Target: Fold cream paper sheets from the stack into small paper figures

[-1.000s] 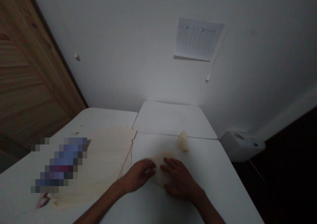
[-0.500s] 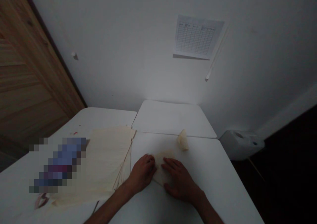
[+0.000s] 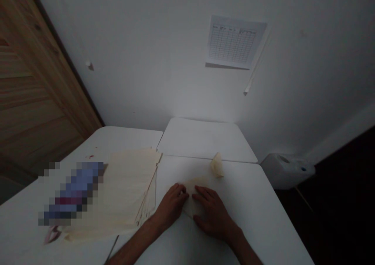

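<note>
A small, thin cream sheet, perhaps paper (image 3: 191,184), lies on the white table (image 3: 249,210) between my two hands. My left hand (image 3: 171,203) has its fingers curled together at the sheet's left edge, seemingly pinching it. Flat over the right part of the sheet rests my right hand (image 3: 215,212), fingers spread and thumb near the lower edge. Just beyond the right hand stands a small folded cream piece (image 3: 217,166), roughly cone-shaped. To the left of my left hand is a stack of larger cream sheets (image 3: 125,191) with uneven edges.
A blurred-out blue and purple item (image 3: 76,191) lies on the left of the stack, with a pinkish object (image 3: 53,233) below it. A printed chart (image 3: 236,42) hangs on the wall. A white container (image 3: 287,171) is beyond the table's right edge, and a wooden door (image 3: 38,81) is at left.
My left hand has shifted slightly to the right along the small sheet, toward my right hand. The right hand stays nearly in place. The view has moved a little.
</note>
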A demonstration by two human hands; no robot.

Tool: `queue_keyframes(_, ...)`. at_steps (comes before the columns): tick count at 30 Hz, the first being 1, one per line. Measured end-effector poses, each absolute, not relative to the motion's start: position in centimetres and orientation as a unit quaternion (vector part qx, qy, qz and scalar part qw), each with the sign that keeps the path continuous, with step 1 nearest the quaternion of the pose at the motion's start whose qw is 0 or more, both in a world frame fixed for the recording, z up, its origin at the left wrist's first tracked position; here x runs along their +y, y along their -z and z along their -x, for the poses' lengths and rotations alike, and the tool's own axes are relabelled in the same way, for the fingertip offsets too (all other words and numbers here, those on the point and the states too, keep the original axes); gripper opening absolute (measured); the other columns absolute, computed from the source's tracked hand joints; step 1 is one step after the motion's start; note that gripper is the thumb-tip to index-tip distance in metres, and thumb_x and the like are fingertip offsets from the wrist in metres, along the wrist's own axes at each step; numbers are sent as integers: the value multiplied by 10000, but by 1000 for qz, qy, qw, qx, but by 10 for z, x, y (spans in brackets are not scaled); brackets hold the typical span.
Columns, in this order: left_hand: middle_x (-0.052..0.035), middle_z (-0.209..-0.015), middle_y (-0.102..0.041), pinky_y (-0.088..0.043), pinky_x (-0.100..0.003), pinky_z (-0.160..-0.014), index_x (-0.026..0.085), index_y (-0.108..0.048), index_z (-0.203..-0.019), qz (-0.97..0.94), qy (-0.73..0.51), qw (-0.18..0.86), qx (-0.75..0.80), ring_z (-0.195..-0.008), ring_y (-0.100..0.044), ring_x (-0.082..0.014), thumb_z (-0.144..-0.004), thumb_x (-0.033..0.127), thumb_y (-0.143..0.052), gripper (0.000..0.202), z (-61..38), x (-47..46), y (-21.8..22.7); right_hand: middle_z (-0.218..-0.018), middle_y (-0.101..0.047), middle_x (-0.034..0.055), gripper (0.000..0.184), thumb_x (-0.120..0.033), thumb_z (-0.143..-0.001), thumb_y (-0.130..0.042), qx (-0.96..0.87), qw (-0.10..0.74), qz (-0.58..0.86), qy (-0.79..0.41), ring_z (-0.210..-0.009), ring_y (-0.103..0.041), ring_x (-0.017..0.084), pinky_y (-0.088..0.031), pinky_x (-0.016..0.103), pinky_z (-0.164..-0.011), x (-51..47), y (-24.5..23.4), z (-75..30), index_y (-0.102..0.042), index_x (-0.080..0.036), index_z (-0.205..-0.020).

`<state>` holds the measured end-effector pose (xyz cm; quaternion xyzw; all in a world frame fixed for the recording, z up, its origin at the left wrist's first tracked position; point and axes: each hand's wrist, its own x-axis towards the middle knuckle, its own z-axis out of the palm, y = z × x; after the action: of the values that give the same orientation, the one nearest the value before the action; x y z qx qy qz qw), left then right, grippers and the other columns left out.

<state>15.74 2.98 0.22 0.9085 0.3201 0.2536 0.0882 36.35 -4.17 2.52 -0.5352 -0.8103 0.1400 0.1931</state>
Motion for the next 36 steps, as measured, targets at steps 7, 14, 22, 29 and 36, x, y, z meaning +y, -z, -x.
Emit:
queue_keyframes(7,-114,-1151,-573,-453,-476,-930,194,-601,-1084,-906,-258,93,322,-1080,-514,-293,-809,293,-652,296,-150,17,-1,-1467,-390,67,552,-295,-791,-592,-808,200,537,-136,-1336,-334,233,-281,417,-1107,-45,-21,-365,-486,-219,-1327)
queue_keyframes(14,-123,-1247,-550,-438,-504,-950,207,-599,-1123,-904,-246,76,341,-1143,-495,-310,-814,300,-646,326,-149,13,-1,-1466,-389,75,543,-300,-805,-575,-810,206,534,-127,-1336,-334,238,-299,422,-1101,-45,-16,-366,-481,-208,-1332)
queue_keyframes(22,-109,-1226,-564,-430,-486,-953,206,-554,-1192,-898,-258,95,343,-1127,-496,-289,-802,304,-666,418,-149,15,-4,-1405,-453,101,494,-300,-800,-597,-808,231,530,-113,-1293,-387,253,-336,438,-1075,-47,-19,-365,-519,-206,-1279)
queue_keyframes(29,-106,-1227,-561,-426,-493,-941,221,-567,-1162,-894,-269,106,342,-1122,-496,-300,-779,287,-689,408,-150,15,-4,-1080,-644,54,229,-125,-865,-491,-842,242,468,-118,-1096,-540,205,-426,373,-974,-60,-25,-360,-639,-233,-1001)
queue_keyframes(36,-81,-1101,-625,-457,-472,-913,215,-597,-1122,-867,-295,147,373,-1045,-549,-275,-732,240,-721,410,-153,22,-2,-983,-637,53,159,-128,-858,-520,-792,292,516,-146,-1020,-555,201,-448,343,-920,-62,-21,-349,-647,-222,-865)
